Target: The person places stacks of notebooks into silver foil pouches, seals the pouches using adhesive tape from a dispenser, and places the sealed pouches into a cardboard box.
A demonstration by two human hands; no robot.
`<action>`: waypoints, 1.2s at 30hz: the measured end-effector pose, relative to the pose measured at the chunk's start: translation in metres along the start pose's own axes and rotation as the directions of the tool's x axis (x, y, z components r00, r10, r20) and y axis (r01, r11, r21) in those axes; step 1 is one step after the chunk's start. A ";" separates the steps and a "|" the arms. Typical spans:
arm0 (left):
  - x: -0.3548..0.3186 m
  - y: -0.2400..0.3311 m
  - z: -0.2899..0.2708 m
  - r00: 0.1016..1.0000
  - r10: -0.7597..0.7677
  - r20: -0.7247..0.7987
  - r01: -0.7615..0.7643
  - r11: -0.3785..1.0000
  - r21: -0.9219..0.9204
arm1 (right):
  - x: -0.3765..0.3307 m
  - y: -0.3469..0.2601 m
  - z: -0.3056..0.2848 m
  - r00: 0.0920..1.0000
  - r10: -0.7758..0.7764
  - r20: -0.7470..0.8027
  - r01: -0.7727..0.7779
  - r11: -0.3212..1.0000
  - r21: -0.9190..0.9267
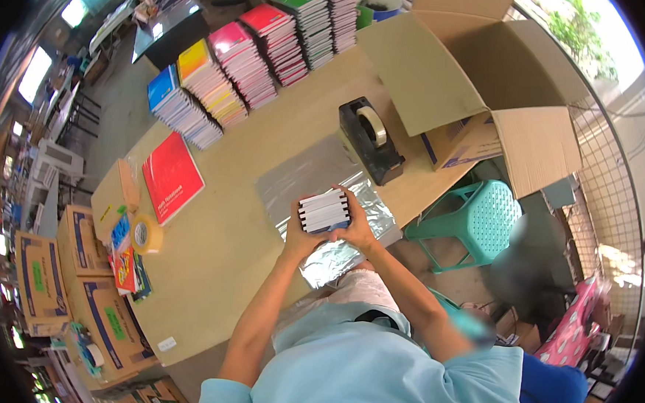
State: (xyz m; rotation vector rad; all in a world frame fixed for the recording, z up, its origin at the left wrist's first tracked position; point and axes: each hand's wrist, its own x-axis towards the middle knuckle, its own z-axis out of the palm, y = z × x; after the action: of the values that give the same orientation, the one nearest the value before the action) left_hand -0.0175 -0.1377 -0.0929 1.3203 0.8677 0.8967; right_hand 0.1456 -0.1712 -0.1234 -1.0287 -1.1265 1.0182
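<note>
Both hands hold a small stack of notebooks (324,210) on edge, its white page edges facing me. My left hand (297,235) grips the stack's left side and my right hand (355,229) its right side. The stack hovers over a sheet of clear plastic wrap (317,173) spread on the tan table (223,254). A black tape dispenser (370,139) stands just beyond the wrap.
Several stacks of colourful notebooks (246,60) line the table's far side. A red notebook (172,176) and a tape roll (146,233) lie at left. An open cardboard box (477,85) sits at right above a teal stool (480,222). Cartons (74,282) stand on the floor at left.
</note>
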 end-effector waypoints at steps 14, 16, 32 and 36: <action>0.016 -0.017 -0.003 0.997 0.057 -0.060 -0.044 0.979 0.198 | 0.020 0.015 -0.010 0.998 0.055 0.012 -0.056 0.997 0.061; 0.008 -0.015 -0.003 0.999 0.045 -0.010 -0.042 0.976 0.212 | 0.012 0.018 -0.011 0.999 -0.024 0.034 0.022 0.998 0.055; -0.041 -0.001 -0.063 0.973 0.137 -0.187 0.103 0.468 0.878 | 0.126 -0.057 -0.033 0.662 0.574 0.482 -0.134 0.723 -0.677; -0.042 -0.002 -0.083 0.984 0.002 -0.177 0.157 0.458 0.875 | 0.162 -0.053 0.013 0.512 0.651 0.560 0.080 0.613 -0.786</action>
State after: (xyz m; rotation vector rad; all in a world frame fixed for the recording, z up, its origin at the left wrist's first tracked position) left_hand -0.1098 -0.1415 -0.0988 2.1056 1.6505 0.4200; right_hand 0.1599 -0.0241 -0.0373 -1.5048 -2.3709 1.4637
